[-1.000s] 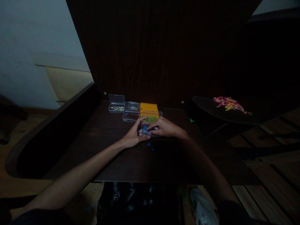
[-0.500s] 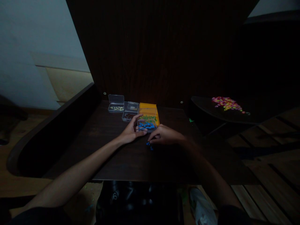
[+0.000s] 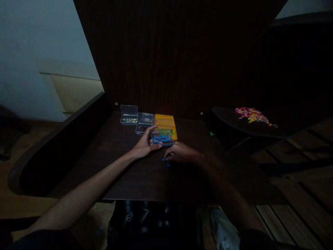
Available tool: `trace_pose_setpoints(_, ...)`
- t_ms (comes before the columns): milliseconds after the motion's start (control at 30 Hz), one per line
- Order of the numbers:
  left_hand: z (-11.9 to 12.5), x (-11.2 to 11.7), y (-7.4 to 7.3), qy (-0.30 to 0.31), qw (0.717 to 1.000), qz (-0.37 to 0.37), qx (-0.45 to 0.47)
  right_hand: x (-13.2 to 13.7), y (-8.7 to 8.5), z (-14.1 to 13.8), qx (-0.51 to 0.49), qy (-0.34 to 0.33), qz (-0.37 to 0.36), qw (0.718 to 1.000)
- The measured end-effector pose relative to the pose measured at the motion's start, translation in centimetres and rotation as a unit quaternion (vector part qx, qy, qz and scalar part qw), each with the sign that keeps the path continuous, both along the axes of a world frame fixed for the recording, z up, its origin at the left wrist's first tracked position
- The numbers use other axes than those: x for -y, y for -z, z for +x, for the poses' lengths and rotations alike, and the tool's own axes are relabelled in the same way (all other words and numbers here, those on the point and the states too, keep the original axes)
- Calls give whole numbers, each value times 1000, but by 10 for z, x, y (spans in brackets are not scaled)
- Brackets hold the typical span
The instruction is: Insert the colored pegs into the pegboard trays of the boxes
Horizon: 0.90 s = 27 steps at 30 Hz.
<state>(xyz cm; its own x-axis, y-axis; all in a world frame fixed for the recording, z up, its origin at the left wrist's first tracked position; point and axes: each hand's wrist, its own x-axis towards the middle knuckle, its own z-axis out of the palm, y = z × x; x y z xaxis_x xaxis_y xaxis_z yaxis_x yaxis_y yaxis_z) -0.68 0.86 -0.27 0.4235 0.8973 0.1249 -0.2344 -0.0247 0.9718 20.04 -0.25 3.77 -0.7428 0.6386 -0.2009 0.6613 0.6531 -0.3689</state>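
your left hand (image 3: 146, 143) gripped the clear plastic box (image 3: 168, 143) by its left end, yellow tray (image 3: 175, 134) just behind, your right hand (image 3: 182, 152) was at loose blue pieces (image 3: 168, 165) on the dark desktop (image 3: 130, 182), pinch couldn't be told

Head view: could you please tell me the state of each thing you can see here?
Blue-piece box: open, pieces inside, held at its left side.
Left hand: holding that box.
Loose blue pieces: lying on the tabletop.
Right hand: bent close to those pieces; contact unclear.
Yellow container: partly hidden, green pieces showing.
Dark-piece box: open, partly hidden.
Pale-piece box: open, lid raised.
Multicoloured pile: spread out, at right.
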Motion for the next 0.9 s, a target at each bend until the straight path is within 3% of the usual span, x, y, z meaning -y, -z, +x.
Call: trace_pose_setpoints(900, -1, 0, 2, 5, 1000, 17, -13, 1, 1, 4, -14, 32, 7, 999)
